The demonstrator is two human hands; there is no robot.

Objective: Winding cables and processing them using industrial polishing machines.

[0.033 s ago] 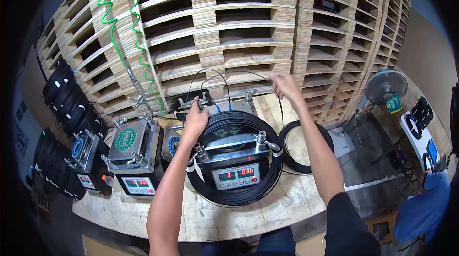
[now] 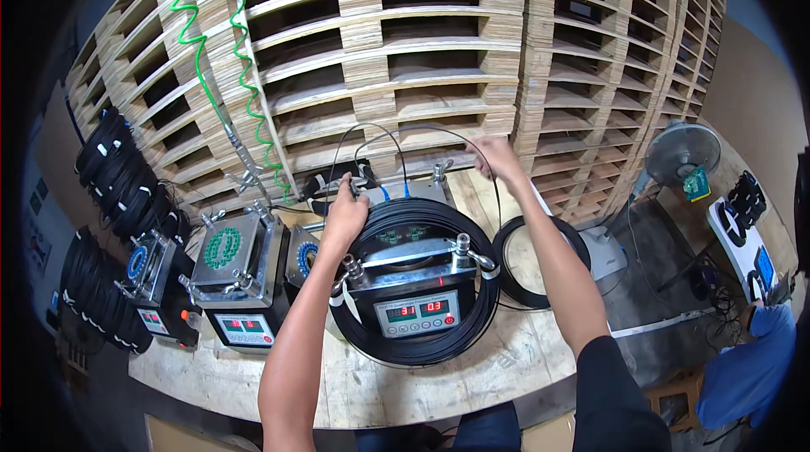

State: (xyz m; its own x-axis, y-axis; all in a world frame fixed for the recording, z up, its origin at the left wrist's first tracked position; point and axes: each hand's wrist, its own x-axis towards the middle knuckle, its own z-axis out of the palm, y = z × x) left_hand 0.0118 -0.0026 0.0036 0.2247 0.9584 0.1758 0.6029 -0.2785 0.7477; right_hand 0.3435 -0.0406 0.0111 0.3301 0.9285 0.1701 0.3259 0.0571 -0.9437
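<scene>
A coil of black cable (image 2: 413, 357) hangs around a machine (image 2: 396, 292) with a red-lit display and metal clamp screws. Behind the coil, my left hand (image 2: 346, 217) is closed, a thin dark part rising between its thumb and finger; what it grips is too small to make out. My right hand (image 2: 498, 162) is at the right of a thin loose cable loop (image 2: 439, 128), its fingers bent in and blurred against the loop. Two blue connectors (image 2: 407, 190) with black cable stand at the back of the machine. Fingertip contact on the right is not distinct.
Two similar machines, one with a green ring of parts (image 2: 223, 248), stand left. A smaller coil (image 2: 540, 300) lies right of the main coil. Wooden pallets (image 2: 439, 30) rise behind. Green air hoses (image 2: 196, 21), a fan (image 2: 682, 154) and a person's blue sleeve (image 2: 747, 368) flank the table.
My right hand has shifted slightly left and down along the loop. The left hand has hardly moved. The machine displays read differently.
</scene>
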